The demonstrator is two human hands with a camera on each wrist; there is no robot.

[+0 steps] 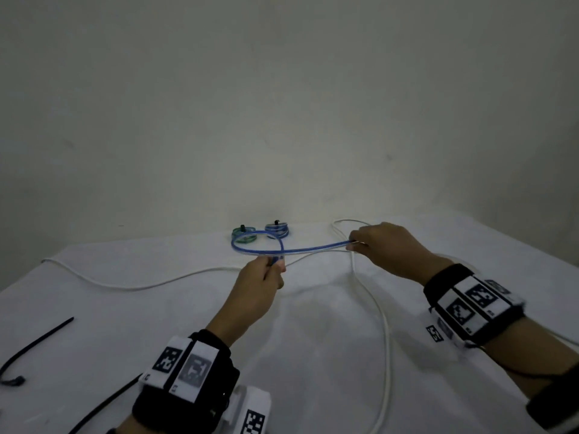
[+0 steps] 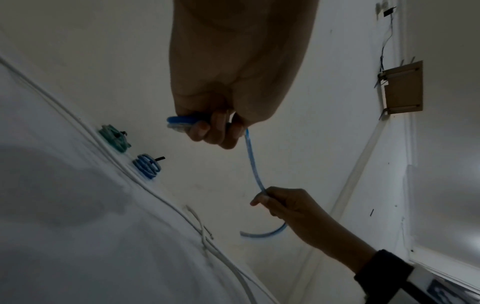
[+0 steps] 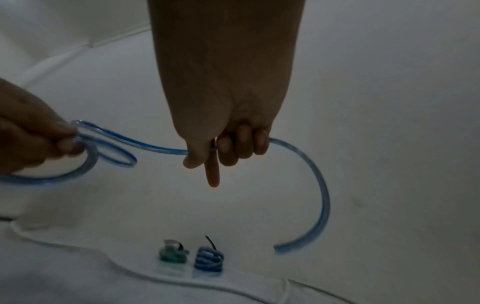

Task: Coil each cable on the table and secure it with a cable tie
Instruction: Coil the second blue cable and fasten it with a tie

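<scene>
A blue cable (image 1: 308, 248) hangs in the air between both hands above the white table (image 1: 163, 333). My left hand (image 1: 272, 267) pinches the cable's connector end where a first loop (image 1: 250, 245) crosses; in the left wrist view the blue cable (image 2: 251, 158) runs from its fingers. My right hand (image 1: 357, 242) grips the cable farther along; in the right wrist view the blue cable (image 3: 320, 195) curves down past it, index finger pointing down. A long white cable (image 1: 383, 321) lies loose on the table. Black cable ties (image 1: 34, 343) lie at front left.
Two coiled, tied cables sit at the table's far edge by the wall: a green coil (image 1: 242, 233) and a blue coil (image 1: 277, 230). Another black strip (image 1: 103, 405) lies near my left wrist. A brown panel (image 2: 402, 88) hangs on the wall.
</scene>
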